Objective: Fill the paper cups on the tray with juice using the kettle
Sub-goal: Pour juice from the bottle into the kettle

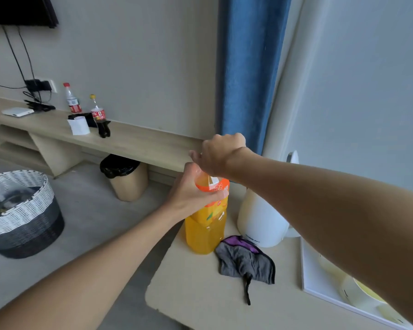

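Note:
A large bottle of orange juice point(205, 229) stands upright on the light wooden table point(196, 294). My left hand point(191, 194) grips its upper part around the orange label. My right hand point(221, 154) is curled over the bottle's top, hiding the cap. Just right of the bottle stands the white kettle point(258, 220), partly behind my right forearm. At the table's right edge lies a white tray point(320, 291) holding paper cups point(358, 294) with yellowish contents, mostly covered by my arm.
A grey and purple cloth point(246, 260) lies in front of the kettle. On the floor to the left are a woven basket point(19, 210) and a bin with a black bag point(126, 179). A long shelf point(134, 139) along the wall carries two bottles.

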{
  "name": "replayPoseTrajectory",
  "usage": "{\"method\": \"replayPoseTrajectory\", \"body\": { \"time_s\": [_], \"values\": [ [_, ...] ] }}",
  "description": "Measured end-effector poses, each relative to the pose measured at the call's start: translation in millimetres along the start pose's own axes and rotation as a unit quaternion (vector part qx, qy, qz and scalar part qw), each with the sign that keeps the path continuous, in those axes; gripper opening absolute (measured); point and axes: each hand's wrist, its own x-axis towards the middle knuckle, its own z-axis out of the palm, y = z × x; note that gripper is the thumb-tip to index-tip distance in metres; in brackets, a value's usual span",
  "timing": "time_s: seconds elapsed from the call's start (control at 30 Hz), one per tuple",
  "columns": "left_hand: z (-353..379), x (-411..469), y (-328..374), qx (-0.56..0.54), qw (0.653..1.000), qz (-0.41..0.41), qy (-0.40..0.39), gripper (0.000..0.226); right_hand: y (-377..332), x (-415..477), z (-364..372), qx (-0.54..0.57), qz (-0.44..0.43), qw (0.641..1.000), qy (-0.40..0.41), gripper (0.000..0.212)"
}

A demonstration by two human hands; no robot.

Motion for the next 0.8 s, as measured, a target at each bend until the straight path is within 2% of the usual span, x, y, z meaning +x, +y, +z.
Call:
{"method": "replayPoseTrajectory", "body": {
  "time_s": [0.17,0.27,0.4,0.57,0.67,0.8],
  "values": [
    [7,0,6,0.019,0.999,-0.008,0.026,0.069,11,-1,1,0.091,-0.011,0.995,-0.044,0.051],
    [1,2,5,0.015,1.0,-0.012,-0.011,0.07,14,2,0,0.064,-0.077,0.993,-0.062,0.044],
    [-11,6,1,-0.018,0.997,-0.029,-0.073,0.073,18,3,1,0.098,-0.12,0.983,-0.102,0.033],
    [-12,7,3,-0.026,0.995,-0.024,-0.093,0.059,20,-2,-7,0.057,-0.117,0.987,-0.098,0.033],
    [-12,7,3,-0.033,0.993,-0.029,-0.106,0.06,17,-1,-4,0.108,-0.1,0.985,-0.087,0.041],
    [-14,7,4,-0.049,0.992,-0.014,-0.119,0.064,25,-5,-5,0.104,-0.153,0.979,-0.089,0.018]
  ]
}}
